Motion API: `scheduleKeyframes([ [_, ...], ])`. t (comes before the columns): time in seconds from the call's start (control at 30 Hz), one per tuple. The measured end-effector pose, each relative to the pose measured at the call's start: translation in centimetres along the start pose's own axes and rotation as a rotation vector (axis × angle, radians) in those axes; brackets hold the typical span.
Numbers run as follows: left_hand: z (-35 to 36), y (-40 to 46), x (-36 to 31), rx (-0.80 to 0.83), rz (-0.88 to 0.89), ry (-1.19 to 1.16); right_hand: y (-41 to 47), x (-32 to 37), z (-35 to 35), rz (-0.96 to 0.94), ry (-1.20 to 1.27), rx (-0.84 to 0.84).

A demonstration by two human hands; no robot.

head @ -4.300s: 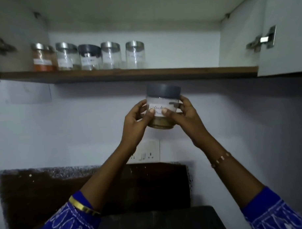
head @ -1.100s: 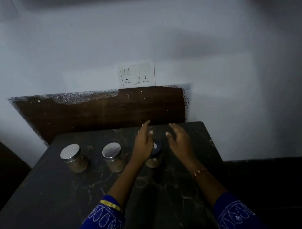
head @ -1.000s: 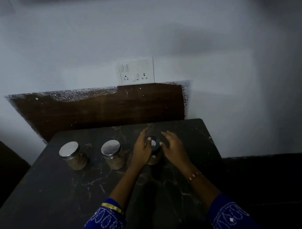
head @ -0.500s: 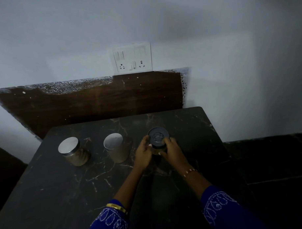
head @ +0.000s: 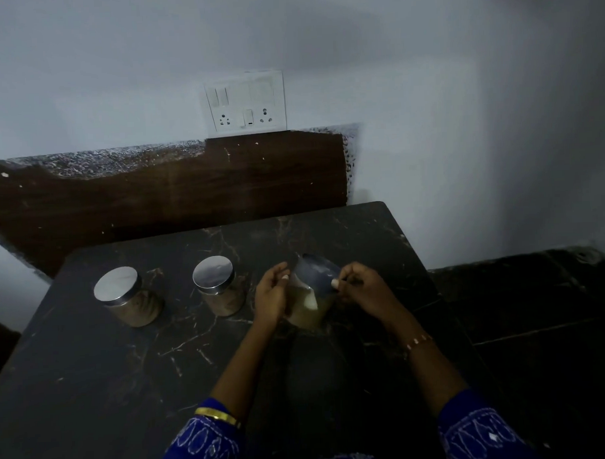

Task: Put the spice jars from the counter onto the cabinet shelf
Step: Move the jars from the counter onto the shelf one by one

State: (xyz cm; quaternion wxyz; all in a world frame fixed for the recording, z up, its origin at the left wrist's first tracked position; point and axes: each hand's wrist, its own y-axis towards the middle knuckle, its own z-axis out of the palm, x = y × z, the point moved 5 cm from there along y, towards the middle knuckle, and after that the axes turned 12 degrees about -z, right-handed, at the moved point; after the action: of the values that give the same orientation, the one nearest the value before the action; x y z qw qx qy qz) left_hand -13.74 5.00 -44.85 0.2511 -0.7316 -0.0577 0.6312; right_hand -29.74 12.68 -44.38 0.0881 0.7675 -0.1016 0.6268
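Note:
A spice jar with a dark grey lid is held between both hands just above the dark marble counter, tilted with its lid leaning away from me. My left hand grips its left side and my right hand its right side. Two more glass jars with shiny metal lids stand upright on the counter to the left: one at the far left, one nearer my left hand. Both hold brownish powder. The cabinet shelf is out of view.
A white switch and socket plate sits on the pale wall above a dark brown backsplash. The counter ends at its right edge, with dark floor tiles beyond it.
Both hands have closed on the dark-lidded jar, lifted it off the counter and tilted it. The two metal-lidded jars have not moved.

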Motion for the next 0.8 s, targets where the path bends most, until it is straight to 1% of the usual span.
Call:
scheduleKeyframes([
  [0.07,-0.2,0.1,-0.1,0.053,-0.132,-0.043,-0.4,0.9,-0.7,0.024,0.114,-0.006],
  [0.1,-0.2,-0.2,-0.1,0.106,-0.212,-0.073,-0.6,1.3,-1.0,0.029,0.183,-0.008],
  [0.13,-0.2,-0.6,-0.1,0.185,-0.257,-0.100,-0.7,1.6,-1.2,0.030,0.255,-0.010],
  [0.2,-0.1,-1.4,-0.4,0.347,-0.278,-0.176,-0.9,2.2,-1.4,0.021,0.378,-0.019],
  [0.23,0.0,-1.8,-0.5,0.401,-0.285,-0.210,-1.0,2.4,-1.4,0.016,0.424,-0.029],
  [0.3,0.3,-2.1,-0.3,0.447,-0.297,-0.259,-1.0,2.6,-1.2,0.012,0.474,-0.065],
  [0.37,0.9,-2.5,-0.1,0.439,-0.286,-0.300,-0.9,2.5,-0.8,0.011,0.494,-0.132],
  [0.43,1.4,-2.6,0.5,0.392,-0.258,-0.312,-0.7,2.1,-0.4,0.035,0.474,-0.251],
  [0.53,1.8,-2.7,1.1,0.310,-0.187,-0.304,-0.9,1.1,0.3,0.143,0.374,-0.473],
  [0.6,1.7,-3.2,0.8,0.250,-0.139,-0.294,-1.3,0.6,1.0,0.197,0.359,-0.556],
  [0.63,1.7,-3.4,0.6,0.222,-0.119,-0.285,-1.5,0.5,1.4,0.202,0.364,-0.560],
  [0.73,1.0,-3.5,0.3,0.147,-0.066,-0.274,-1.9,0.5,2.6,0.182,0.393,-0.496],
  [0.8,0.7,-3.6,0.1,0.129,-0.034,-0.247,-2.0,0.8,3.0,0.183,0.450,-0.463],
])
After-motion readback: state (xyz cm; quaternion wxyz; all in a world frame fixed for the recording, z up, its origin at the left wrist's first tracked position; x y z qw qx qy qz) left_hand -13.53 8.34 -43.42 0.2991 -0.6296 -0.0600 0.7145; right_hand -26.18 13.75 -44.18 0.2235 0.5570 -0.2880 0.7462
